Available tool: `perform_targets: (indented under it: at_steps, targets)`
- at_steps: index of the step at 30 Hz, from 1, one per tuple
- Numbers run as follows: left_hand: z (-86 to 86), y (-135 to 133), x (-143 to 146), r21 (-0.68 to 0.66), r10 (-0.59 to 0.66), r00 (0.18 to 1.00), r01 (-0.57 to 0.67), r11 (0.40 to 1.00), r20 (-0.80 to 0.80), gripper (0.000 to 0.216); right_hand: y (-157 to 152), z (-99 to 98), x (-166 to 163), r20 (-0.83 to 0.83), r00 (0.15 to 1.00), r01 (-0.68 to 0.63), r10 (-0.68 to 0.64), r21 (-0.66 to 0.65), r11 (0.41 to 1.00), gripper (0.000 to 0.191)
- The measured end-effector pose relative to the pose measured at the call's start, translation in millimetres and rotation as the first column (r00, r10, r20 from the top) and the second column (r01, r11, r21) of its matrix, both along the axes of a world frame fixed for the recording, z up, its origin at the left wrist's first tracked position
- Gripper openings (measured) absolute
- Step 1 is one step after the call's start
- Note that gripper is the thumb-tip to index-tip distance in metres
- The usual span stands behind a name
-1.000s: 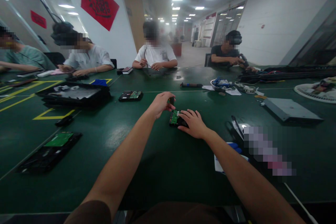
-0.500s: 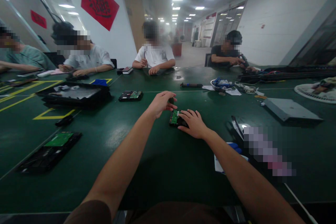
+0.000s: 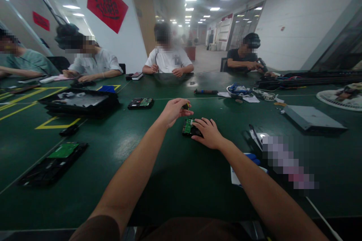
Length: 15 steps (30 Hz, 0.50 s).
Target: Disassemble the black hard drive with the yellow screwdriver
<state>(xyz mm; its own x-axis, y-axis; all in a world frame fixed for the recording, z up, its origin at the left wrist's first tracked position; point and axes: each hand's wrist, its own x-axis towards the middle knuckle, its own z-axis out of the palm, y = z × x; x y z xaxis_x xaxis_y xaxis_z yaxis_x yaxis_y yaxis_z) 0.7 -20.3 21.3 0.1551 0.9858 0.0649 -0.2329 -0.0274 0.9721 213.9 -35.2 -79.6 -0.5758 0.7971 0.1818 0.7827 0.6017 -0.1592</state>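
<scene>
A hard drive [image 3: 187, 126] with a green circuit board lies on the table in front of me. My right hand [image 3: 207, 131] rests over its right part, fingers spread across the top and thumb along the near edge, holding it against the table. Just above its far left corner is my left hand [image 3: 177, 112], its fingers closed round a small black-and-yellow handle, which looks like a screwdriver [image 3: 186, 106]. The fingers cover most of this tool, and its tip cannot be made out.
Another drive [image 3: 140, 102] and a black tray [image 3: 79, 105] lie to the left, with a black device with a green board [image 3: 55, 162] nearer. At right are a grey metal box [image 3: 313, 117], a bowl of cables [image 3: 240, 90] and a dark tool [image 3: 206, 91]. People sit across the table.
My left hand has turned slightly, and the yellow part of the handle now shows. My right hand and the drive stay in place. The person opposite has shifted a hand to the right.
</scene>
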Motion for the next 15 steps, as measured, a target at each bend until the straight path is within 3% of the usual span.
perform_targets:
  at_steps: [15]
  targets:
    - [1.9, 1.8, -4.0, 0.032, 0.059, 0.998, -0.058, 0.998, -0.017, 0.017, -3.8, 5.7, -3.4, -0.018, 0.999, 0.031, -0.031, 0.005, 0.999, 0.068]
